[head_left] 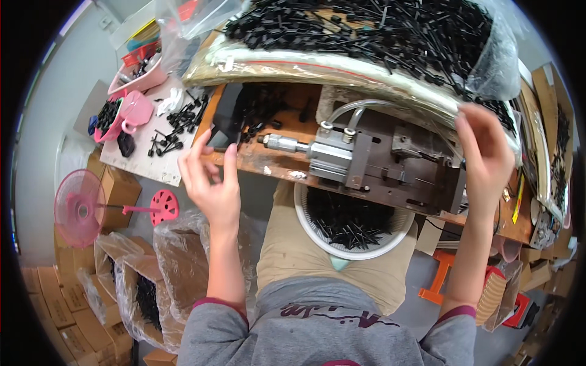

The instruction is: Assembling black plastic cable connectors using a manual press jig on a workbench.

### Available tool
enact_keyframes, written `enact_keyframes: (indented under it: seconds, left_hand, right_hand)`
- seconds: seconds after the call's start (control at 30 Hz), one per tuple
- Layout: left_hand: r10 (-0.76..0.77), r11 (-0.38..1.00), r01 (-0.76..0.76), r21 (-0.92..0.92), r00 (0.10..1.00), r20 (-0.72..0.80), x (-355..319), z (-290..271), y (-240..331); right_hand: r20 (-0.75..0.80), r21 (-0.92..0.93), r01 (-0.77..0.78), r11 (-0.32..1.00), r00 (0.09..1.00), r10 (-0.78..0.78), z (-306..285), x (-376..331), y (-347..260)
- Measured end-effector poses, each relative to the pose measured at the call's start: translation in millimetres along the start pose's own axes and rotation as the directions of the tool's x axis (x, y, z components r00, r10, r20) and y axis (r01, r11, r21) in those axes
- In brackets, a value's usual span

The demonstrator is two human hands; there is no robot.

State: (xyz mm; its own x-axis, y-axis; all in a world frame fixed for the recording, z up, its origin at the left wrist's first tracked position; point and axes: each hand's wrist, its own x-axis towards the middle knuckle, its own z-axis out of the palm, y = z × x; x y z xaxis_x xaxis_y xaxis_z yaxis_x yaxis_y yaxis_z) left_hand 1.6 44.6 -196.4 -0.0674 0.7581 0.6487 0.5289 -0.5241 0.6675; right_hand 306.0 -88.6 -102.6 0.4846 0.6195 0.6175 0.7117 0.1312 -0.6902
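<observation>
2 hands were raised over the bench; left hand [210, 177] hovered open-fingered, holding nothing, beside loose black plastic pins [183, 122]; right hand [485, 155] pinched the clear bag's edge [427, 107], seemingly steadying it above the pneumatic press [366, 158]; a white basket [348, 226] sat on the lap, likely catching finished pins.

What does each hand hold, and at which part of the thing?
The left hand holds nothing I can make out. The right hand pinches the clear plastic bag at its lower edge.
</observation>
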Motion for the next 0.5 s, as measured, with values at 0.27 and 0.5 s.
enact_keyframes:
  seconds: [0.27,0.5]
  left_hand:
    - [0.458,0.869,-0.402,-0.289,0.875,0.159,-36,-1,39]
    - [0.564,0.784,-0.455,-0.423,0.806,0.178,-55,1,49]
  right_hand:
    - [0.278,-0.513,0.372,0.774,0.925,-0.26,18,132,42]
    - [0.458,-0.667,0.436,0.604,0.879,-0.129,41,178,86]
